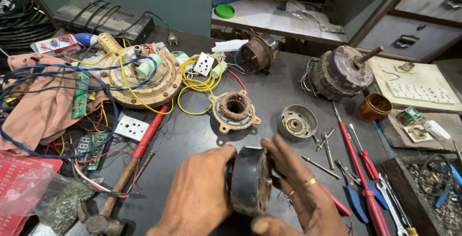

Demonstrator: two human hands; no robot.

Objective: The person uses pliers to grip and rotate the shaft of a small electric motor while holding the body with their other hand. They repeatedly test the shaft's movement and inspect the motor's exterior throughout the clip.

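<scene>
The person is gripping a dark round metal motor housing [250,180] at six o'clock of the bench between the left hand [199,195] and the right hand [301,188], fingers clenched around it, apparently inspecting it; turning it seems to need a steady two-handed hold, with the copper-wound stator [235,109] lying at twelve o'clock of it.

An electrical repair workshop.
We see dismantled motors [340,72], screwdrivers [358,168], a hammer [122,178] and loose wiring [192,84] crowding the bench [192,135].

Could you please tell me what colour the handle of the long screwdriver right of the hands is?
Red; the long screwdriver shows clearly in the head view.
</scene>
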